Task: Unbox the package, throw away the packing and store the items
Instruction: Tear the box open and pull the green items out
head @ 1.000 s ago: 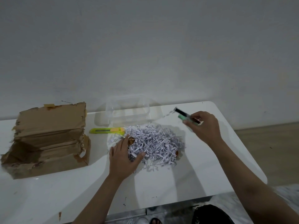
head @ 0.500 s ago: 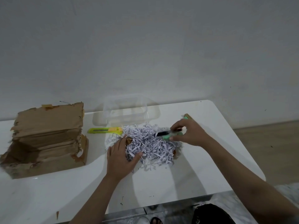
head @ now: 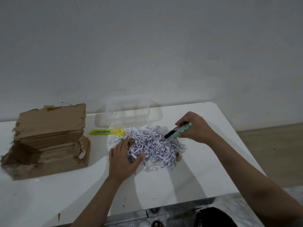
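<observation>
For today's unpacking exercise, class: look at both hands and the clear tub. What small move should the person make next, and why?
Probably carry the green marker to the clear container and drop it in. The right hand already grips it above the shredded paper, the container stands open just behind the pile, and the left hand rests on the paper.

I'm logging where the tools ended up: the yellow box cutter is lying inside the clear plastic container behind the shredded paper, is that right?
Not quite. In the head view the yellow box cutter lies on the white table, in front of the clear plastic container and outside it, just left of the shredded paper. The container does stand behind the paper.
</observation>
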Demonstrator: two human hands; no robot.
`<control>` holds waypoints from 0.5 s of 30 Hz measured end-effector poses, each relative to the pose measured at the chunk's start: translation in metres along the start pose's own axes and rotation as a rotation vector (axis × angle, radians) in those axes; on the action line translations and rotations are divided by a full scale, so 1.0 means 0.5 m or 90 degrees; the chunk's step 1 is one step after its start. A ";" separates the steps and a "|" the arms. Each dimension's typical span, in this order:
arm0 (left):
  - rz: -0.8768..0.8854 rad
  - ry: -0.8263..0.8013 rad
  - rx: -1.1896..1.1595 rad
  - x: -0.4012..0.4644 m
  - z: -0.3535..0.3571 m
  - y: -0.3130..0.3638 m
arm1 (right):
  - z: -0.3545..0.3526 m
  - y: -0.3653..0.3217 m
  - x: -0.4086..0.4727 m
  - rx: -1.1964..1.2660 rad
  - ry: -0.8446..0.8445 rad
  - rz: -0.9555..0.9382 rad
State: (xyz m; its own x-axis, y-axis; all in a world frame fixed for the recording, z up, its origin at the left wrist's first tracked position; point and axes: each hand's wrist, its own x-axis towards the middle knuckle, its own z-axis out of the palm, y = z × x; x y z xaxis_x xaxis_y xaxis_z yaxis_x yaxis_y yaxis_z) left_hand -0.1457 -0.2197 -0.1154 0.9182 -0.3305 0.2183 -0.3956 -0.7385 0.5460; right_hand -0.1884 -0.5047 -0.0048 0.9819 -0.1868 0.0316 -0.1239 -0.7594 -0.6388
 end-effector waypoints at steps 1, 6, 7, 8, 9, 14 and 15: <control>-0.001 -0.001 0.002 0.000 0.001 -0.001 | 0.000 0.000 0.000 0.000 0.019 0.001; 0.004 -0.002 0.000 0.000 0.005 -0.007 | -0.003 0.012 -0.006 0.046 0.123 0.020; 0.005 -0.001 0.000 -0.001 0.006 -0.007 | -0.005 0.021 -0.004 0.053 0.158 0.039; 0.005 0.000 0.000 -0.001 0.006 -0.007 | -0.008 0.031 -0.001 0.059 0.198 0.071; 0.005 0.001 0.000 -0.001 0.006 -0.006 | -0.012 0.044 0.002 0.060 0.238 0.110; 0.008 0.003 0.002 -0.002 0.004 -0.005 | -0.016 0.133 0.013 0.010 0.354 0.298; 0.011 0.003 0.002 -0.002 0.004 -0.005 | -0.014 0.148 0.016 0.002 0.364 0.330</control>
State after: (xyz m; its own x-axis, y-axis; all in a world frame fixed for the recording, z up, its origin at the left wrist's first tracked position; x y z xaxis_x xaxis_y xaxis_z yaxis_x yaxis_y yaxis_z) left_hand -0.1455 -0.2188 -0.1184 0.9116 -0.3401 0.2309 -0.4108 -0.7345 0.5402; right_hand -0.1909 -0.5668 -0.0465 0.5713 -0.8121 0.1188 -0.5470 -0.4847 -0.6826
